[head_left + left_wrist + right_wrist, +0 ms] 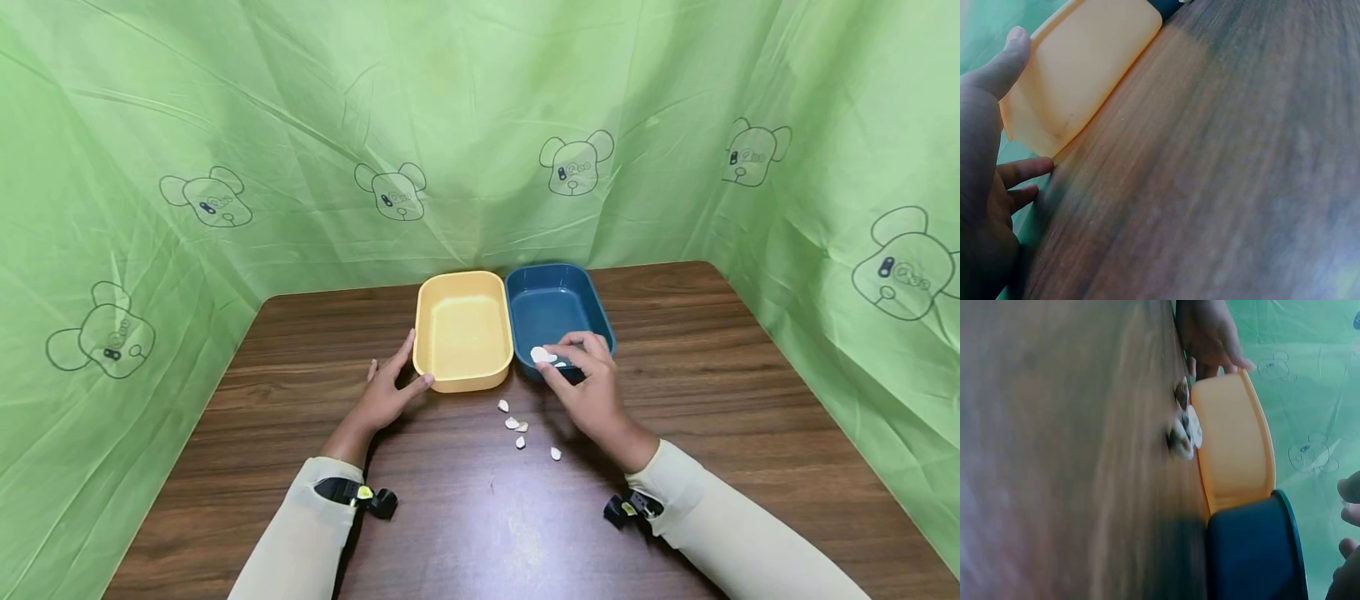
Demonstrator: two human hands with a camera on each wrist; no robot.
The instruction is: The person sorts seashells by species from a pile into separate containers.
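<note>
A yellow tray [462,385] and a blue tray [606,321] stand side by side on the table. My left hand [386,396] rests against the near left corner of the yellow tray, fingers spread and thumb at its rim. Over the near side of the blue tray, my right hand [592,383] pinches a white seashell [539,355] between thumb and index finger. Other white pieces show just behind it, partly hidden by the fingers. Several small shells [512,423] lie loose in front of the trays; the right wrist view shows some shells [1182,439] beside the yellow tray.
The dark wooden table [300,333] bears both trays. A green curtain [480,125] with printed bear heads hangs around its back and sides. Cameras are strapped to both wrists, over pale sleeves [750,517].
</note>
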